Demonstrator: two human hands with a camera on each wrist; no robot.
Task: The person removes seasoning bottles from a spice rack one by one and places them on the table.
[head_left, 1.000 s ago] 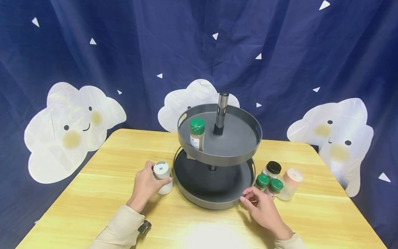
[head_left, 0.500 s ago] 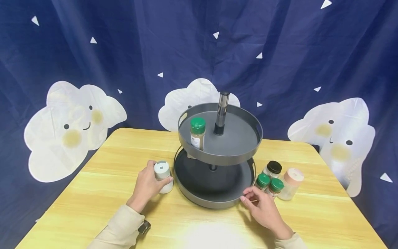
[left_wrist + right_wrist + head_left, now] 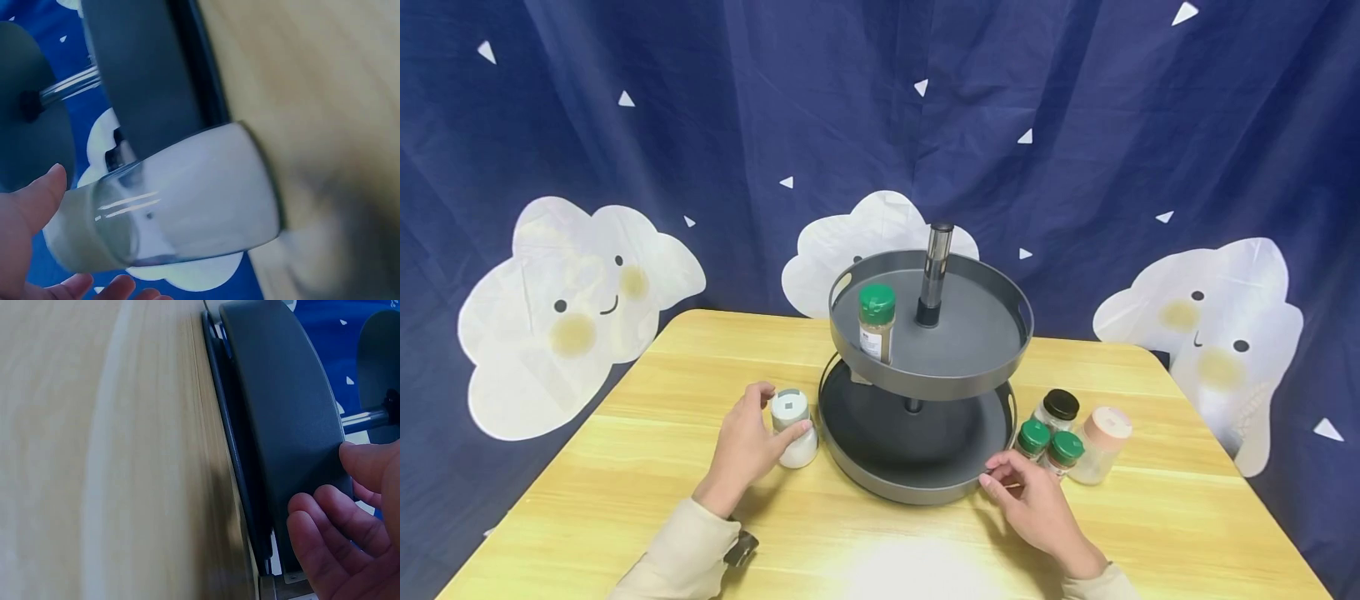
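A white-lidded jar of white contents (image 3: 800, 443) stands upright on the table, left of a dark two-tier round stand (image 3: 917, 492). Around its lid side, my left hand (image 3: 742, 446) is spread, its thumb at the lid and a gap beside its fingers; the left wrist view shows the jar (image 3: 200, 194) near the loosened left hand (image 3: 31, 237). At the stand's lower right rim, my right hand (image 3: 1036, 508) has thumb and fingers. Close up, the right hand (image 3: 353, 519) pinches the lower tray's wall (image 3: 290, 406). A green-capped spice bottle (image 3: 876, 325) stands on the upper tray.
Right of the stand, a black-capped jar (image 3: 1060, 405), two green-capped bottles (image 3: 1033, 436) and a pink-lidded container (image 3: 1097, 454) stand close together. A dark blue curtain with white clouds (image 3: 730, 125) hangs behind the wooden table (image 3: 587, 500).
My left hand has loosened from the white-lidded jar and drawn slightly left, its fingers now apart from the lid. The jar and my right hand have stayed in place.
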